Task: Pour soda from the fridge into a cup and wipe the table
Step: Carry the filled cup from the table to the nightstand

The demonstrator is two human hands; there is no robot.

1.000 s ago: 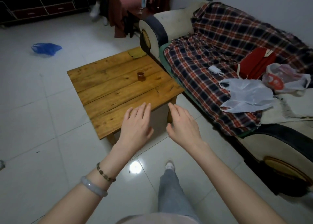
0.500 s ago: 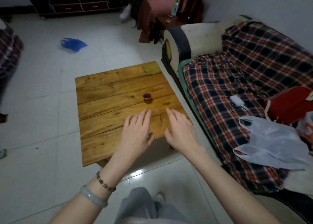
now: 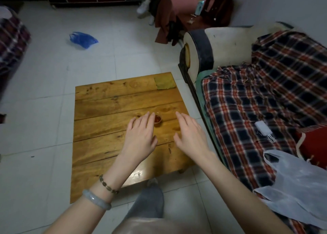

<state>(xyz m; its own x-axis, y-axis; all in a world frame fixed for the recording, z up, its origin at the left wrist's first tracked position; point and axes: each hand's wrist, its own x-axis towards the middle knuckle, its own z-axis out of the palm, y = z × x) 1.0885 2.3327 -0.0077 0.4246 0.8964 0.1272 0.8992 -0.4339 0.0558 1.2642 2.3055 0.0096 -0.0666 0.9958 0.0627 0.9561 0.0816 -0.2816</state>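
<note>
Cup, small, round, brown with a reddish inside [image 3: 157, 119], stood upright on the low square wooden plank table [image 3: 106, 109], right of centre and nearer the right edge. Left hand [image 3: 139, 136] was palm down, fingers straight and holding nothing, fingertips just beside the cup's left side; contact could not be told. Right hand [image 3: 190, 134] was also flat and empty, fingers loosely spread, near the right edge, apart from the cup. Yellow-green square cloth [image 3: 164, 83] lay flat at the table's far right corner. Plaid-covered sofa [image 3: 256, 95] stood along the right edge. Blue plastic bag [image 3: 83, 39] lay on the floor beyond the far edge.
</note>
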